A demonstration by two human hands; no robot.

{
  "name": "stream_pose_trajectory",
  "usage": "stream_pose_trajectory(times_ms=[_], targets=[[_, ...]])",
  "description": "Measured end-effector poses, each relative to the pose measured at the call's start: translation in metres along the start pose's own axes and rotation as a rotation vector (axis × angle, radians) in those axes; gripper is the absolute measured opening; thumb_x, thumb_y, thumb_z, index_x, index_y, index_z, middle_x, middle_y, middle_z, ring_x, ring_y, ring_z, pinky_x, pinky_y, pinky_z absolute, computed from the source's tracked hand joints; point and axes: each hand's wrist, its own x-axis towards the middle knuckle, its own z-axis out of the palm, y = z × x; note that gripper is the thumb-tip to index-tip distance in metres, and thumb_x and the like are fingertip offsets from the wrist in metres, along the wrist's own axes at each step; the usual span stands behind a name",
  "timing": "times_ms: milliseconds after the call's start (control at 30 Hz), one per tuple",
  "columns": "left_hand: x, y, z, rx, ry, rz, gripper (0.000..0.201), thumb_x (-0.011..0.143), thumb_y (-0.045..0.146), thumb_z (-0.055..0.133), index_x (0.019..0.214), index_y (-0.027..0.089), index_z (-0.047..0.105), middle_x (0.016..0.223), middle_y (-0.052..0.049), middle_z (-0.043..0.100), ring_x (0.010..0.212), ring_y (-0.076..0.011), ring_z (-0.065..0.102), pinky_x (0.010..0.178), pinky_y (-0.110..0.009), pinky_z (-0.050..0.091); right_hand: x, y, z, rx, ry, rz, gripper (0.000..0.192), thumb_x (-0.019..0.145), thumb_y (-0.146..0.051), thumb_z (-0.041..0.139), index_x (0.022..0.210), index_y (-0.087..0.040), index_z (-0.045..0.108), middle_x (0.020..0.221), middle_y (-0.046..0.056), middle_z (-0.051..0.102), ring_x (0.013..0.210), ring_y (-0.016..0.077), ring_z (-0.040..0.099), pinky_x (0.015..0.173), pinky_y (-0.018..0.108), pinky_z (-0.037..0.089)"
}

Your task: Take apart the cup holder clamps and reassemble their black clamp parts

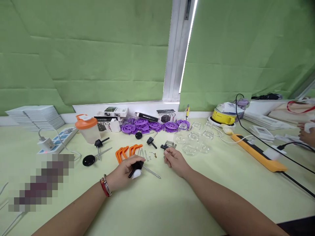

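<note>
I see left grip [124, 173] closed on black knob [136, 167] | right grip [175, 161] loosely curled beside springs [169, 144], pinch unclear | surface [172, 203]

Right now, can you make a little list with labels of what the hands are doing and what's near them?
left hand: holds a black knob with a metal rod
right hand: fingertips pinched, by the springs
between hands: orange brackets, small screws
behind: purple wheels, clear cups
surface: pale green table
</note>
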Motion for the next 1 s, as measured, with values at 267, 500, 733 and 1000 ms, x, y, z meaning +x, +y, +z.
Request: stream_pose_trajectory(times_ms=[267, 500, 733, 1000], targets=[[-0.003, -0.003, -0.011, -0.237, -0.218, -0.129, 0.060, 0.058, 0.003, 0.050, 0.114, 0.025, 0.051, 0.108, -0.006, 0.048, 0.093, -0.0186, 0.050, 0.080, -0.032, 0.046, 0.002, 0.005, -0.002, -0.155, 0.094, -0.061, 0.025, 0.086, -0.042, 0.044, 0.079, -0.019, 0.050, 0.064, -0.001, 0.055, 0.050, 0.0101, 0.043, 0.050, 0.024, 0.034], [-0.005, -0.014, -0.025, -0.360, -0.385, -0.158, 0.069, 0.060, 0.013, 0.063, 0.126, 0.026, 0.046, 0.108, -0.006, 0.049, 0.097, -0.0202, 0.049, 0.088, -0.036, 0.042, 0.014, -0.015, 0.003, -0.875, 0.080, -0.250, 0.017, 0.082, -0.025, 0.052, 0.083, -0.022, 0.069, 0.089, 0.004, 0.063, 0.080, 0.0173, 0.055, 0.069, 0.029, 0.038], [-0.005, -0.009, -0.028, -0.373, -0.349, -0.218, 0.057, 0.073, 0.037, 0.064, 0.127, 0.026, 0.049, 0.108, -0.006, 0.054, 0.098, -0.0210, 0.050, 0.086, -0.033, 0.043, 0.030, -0.024, 0.024, -1.095, 0.016, -0.209, 0.017, 0.077, -0.035, 0.061, 0.078, -0.022, 0.073, 0.087, 0.008, 0.067, 0.085, 0.0225, 0.056, 0.070, 0.032, 0.037], [-0.002, -0.010, -0.025, -0.293, -0.268, -0.207, 0.040, 0.080, 0.041, 0.059, 0.115, 0.021, 0.060, 0.103, -0.005, 0.060, 0.094, -0.0193, 0.053, 0.088, -0.032, 0.041, 0.028, -0.018, 0.029, -1.085, 0.022, -0.182, 0.014, 0.075, -0.021, 0.059, 0.070, -0.019, 0.072, 0.080, 0.008, 0.068, 0.078, 0.0214, 0.057, 0.066, 0.031, 0.037]])
